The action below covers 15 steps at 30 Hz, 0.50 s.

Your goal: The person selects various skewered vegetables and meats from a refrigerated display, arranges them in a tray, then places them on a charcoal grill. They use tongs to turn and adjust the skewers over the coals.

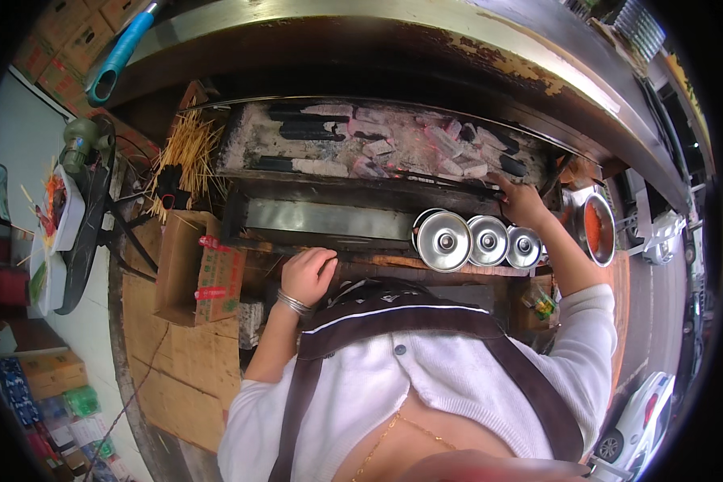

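Note:
My right hand holds a pair of long black tongs, which reach left along the front side of a charcoal grill. Their tips lie by glowing charcoal. Other pieces in the bed are black or coated in grey ash, such as a black stick at the left. My left hand is at the wooden front edge with its fingers curled; whatever is under them is hidden. Close to my right forearm, several round steel lids stand in a row.
A steel bowl of red seasoning stands at the right. To the left are bamboo skewers, a black glove, a cardboard box and white trays on a stool. A metal counter runs along the far side.

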### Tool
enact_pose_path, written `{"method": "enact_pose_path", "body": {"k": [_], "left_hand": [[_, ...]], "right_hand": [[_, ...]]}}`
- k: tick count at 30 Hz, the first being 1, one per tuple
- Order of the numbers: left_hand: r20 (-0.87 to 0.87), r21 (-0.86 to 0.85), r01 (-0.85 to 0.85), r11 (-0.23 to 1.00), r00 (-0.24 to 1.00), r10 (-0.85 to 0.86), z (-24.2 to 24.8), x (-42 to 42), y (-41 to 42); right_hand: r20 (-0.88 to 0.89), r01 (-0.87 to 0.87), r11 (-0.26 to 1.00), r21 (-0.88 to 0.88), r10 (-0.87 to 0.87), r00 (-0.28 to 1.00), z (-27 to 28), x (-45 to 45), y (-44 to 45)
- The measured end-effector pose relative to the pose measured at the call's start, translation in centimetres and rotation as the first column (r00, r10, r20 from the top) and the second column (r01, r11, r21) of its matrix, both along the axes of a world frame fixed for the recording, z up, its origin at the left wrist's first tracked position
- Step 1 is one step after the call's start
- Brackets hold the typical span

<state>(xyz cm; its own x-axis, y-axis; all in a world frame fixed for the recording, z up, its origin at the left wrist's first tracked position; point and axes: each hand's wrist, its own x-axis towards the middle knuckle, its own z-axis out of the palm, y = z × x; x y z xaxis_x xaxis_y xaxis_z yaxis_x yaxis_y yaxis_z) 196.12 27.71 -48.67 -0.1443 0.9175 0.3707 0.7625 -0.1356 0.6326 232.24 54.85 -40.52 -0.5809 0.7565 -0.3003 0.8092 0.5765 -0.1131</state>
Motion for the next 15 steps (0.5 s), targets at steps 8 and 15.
{"method": "enact_pose_path", "body": {"k": [8,15], "left_hand": [[0.011,-0.013,0.044,0.999,0.999,-0.044,-0.1,-0.3,0.5],[0.023,-0.022,0.042,0.999,0.999,-0.042,-0.7,-1.5,0.3]], "right_hand": [[-0.052,0.183,0.972,-0.147,-0.192,0.980,0.7,-0.3,1.6],[-0.031,0.096,0.952,0.290,-0.091,0.995,6.8,1.8,-4.9]]}}
